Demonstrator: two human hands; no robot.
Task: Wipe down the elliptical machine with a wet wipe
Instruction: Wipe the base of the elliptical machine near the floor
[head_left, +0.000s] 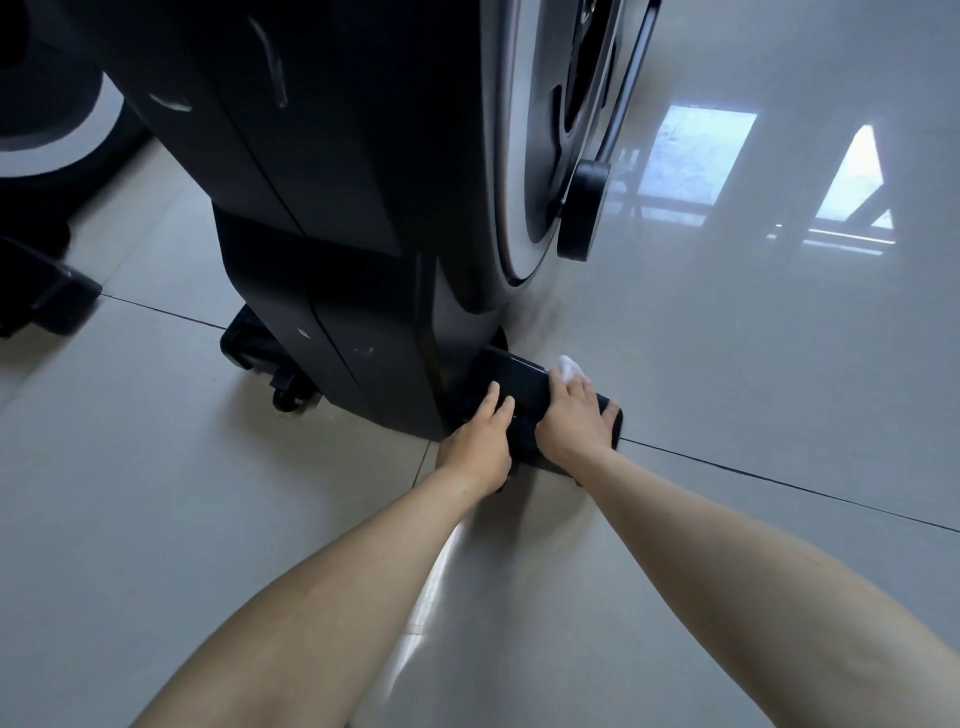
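wet wipe (570, 367) mostly hidden, machine (337, 182) top cropped

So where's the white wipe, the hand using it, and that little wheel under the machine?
wipe (571, 368), head view, on the crumpled white part that shows.
right hand (576, 415), head view, on the back of the hand.
wheel (289, 400), head view, on its small black round side.

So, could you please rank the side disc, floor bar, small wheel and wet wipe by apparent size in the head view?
1. side disc
2. floor bar
3. small wheel and wet wipe: these look alike, and the right hand covers part of the wipe, so they stay unranked.
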